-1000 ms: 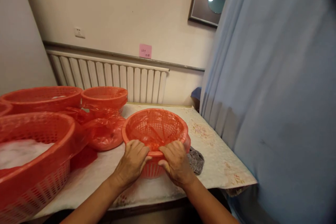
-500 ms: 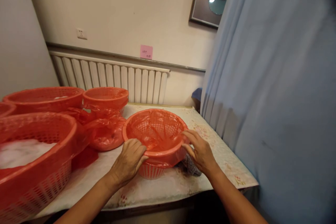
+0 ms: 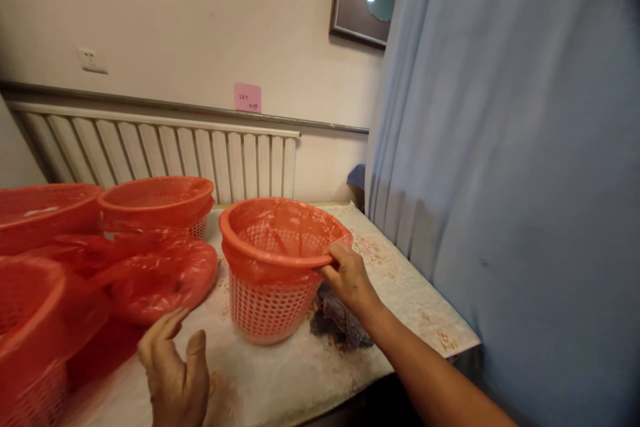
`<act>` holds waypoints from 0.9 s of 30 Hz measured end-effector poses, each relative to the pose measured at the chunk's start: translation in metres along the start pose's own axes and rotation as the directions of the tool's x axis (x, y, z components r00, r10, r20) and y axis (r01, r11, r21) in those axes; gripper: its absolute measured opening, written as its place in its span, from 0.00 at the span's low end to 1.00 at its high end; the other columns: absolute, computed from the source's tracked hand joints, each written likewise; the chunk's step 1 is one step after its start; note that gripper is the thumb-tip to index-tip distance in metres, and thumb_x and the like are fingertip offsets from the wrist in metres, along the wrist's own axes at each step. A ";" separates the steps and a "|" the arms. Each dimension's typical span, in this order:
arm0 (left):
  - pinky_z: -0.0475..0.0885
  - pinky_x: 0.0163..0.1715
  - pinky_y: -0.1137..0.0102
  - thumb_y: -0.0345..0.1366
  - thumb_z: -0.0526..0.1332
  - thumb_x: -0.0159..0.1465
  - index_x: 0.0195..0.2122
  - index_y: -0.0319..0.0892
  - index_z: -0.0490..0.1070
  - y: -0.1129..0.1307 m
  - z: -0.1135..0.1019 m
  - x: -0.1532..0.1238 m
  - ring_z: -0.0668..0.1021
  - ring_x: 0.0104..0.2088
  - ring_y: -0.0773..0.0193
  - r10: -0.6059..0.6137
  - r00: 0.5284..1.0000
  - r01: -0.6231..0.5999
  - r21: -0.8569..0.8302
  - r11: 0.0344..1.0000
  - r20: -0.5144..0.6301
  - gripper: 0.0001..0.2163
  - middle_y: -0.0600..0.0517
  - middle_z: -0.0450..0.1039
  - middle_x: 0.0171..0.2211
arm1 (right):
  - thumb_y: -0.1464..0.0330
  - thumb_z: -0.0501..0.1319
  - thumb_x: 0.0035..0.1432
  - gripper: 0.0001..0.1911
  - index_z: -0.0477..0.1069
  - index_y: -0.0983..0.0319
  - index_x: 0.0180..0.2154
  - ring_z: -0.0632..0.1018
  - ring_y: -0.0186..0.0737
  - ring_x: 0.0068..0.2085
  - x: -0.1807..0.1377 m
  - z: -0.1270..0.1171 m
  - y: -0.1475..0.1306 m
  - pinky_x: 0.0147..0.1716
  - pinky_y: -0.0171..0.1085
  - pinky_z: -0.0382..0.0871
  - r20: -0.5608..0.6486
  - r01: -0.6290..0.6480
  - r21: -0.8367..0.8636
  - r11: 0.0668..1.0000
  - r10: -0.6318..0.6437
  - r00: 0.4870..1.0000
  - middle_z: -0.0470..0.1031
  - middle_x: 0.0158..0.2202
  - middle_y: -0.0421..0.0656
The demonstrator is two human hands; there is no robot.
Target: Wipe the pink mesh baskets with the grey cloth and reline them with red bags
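Observation:
A round red plastic basket (image 3: 273, 310) with perforated sides stands on the table. A red plastic bag (image 3: 280, 223) lines it and folds down over the rim. On the right side of that rim, my right hand (image 3: 347, 273) grips the basket, thumb and fingers pinched around the edge and bag. My left hand (image 3: 175, 363) is off the basket, fingers and thumb apart with nothing between them. It is nearest to a heap of red plastic bags (image 3: 165, 273). A dark grey cloth (image 3: 343, 320) lies crumpled under my right wrist.
More bag-lined red baskets stand at the left: a small one (image 3: 157, 203) at the back, another (image 3: 45, 210) beside it and one (image 3: 30, 320) close to me. A blue curtain (image 3: 490, 180) hangs on the right. Behind the patterned tablecloth (image 3: 265, 380) is a radiator (image 3: 200, 157).
My left hand has let go of the basket's rim and moved left and down, opening. My right hand still holds the rim. The basket now shows more of its side, and the view has turned right.

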State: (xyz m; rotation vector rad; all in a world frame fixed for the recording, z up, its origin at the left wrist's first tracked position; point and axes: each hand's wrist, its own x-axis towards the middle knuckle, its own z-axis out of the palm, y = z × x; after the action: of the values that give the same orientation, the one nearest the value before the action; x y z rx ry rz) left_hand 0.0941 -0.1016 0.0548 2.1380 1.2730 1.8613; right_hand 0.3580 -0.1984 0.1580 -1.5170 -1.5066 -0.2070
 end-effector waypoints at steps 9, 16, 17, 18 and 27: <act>0.66 0.53 0.55 0.36 0.50 0.65 0.53 0.32 0.68 -0.060 0.173 -0.067 0.66 0.59 0.46 -0.222 0.694 -0.089 0.388 0.917 0.684 0.19 0.35 0.63 0.59 | 0.70 0.59 0.53 0.05 0.66 0.61 0.25 0.67 0.36 0.31 0.110 -0.041 0.112 0.32 0.34 0.58 -0.221 -0.042 -0.290 0.956 -0.024 0.975 0.67 0.27 0.38; 0.51 0.61 0.50 0.36 0.51 0.65 0.58 0.34 0.64 -0.063 0.233 -0.068 0.58 0.65 0.47 -0.179 0.645 -0.219 0.403 0.889 0.743 0.22 0.37 0.59 0.63 | 0.70 0.59 0.52 0.05 0.66 0.61 0.25 0.65 0.37 0.31 0.165 -0.039 0.229 0.33 0.35 0.57 -0.231 -0.102 -0.455 0.885 -0.006 0.973 0.66 0.27 0.40; 0.49 0.62 0.49 0.36 0.49 0.66 0.59 0.34 0.64 -0.066 0.234 -0.069 0.57 0.65 0.47 -0.150 0.653 -0.251 0.399 0.882 0.743 0.22 0.37 0.59 0.63 | 0.70 0.59 0.52 0.05 0.66 0.61 0.25 0.65 0.38 0.31 0.171 -0.036 0.244 0.34 0.36 0.57 -0.227 -0.110 -0.470 0.876 0.001 0.974 0.66 0.27 0.41; 0.48 0.62 0.49 0.36 0.48 0.66 0.59 0.34 0.64 -0.068 0.235 -0.071 0.57 0.65 0.47 -0.111 0.663 -0.296 0.395 0.870 0.741 0.22 0.37 0.60 0.63 | 0.70 0.59 0.52 0.05 0.65 0.61 0.25 0.65 0.38 0.31 0.176 -0.034 0.260 0.34 0.36 0.58 -0.223 -0.119 -0.485 0.866 0.008 0.975 0.66 0.27 0.41; 0.58 0.58 0.49 0.35 0.50 0.63 0.54 0.41 0.71 -0.093 0.244 -0.083 0.66 0.61 0.48 -0.028 0.675 -0.409 0.405 0.818 0.738 0.20 0.42 0.68 0.58 | 0.69 0.59 0.53 0.05 0.66 0.62 0.26 0.66 0.40 0.32 0.210 -0.015 0.365 0.34 0.37 0.59 -0.214 -0.212 -0.578 0.788 0.104 0.971 0.68 0.30 0.44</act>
State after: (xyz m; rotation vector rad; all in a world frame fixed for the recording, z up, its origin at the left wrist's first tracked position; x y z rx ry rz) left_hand 0.2527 0.0256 -0.1287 2.9288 1.4731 0.4691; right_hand 0.7216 0.0137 0.1332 -2.0542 -1.2160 -0.7562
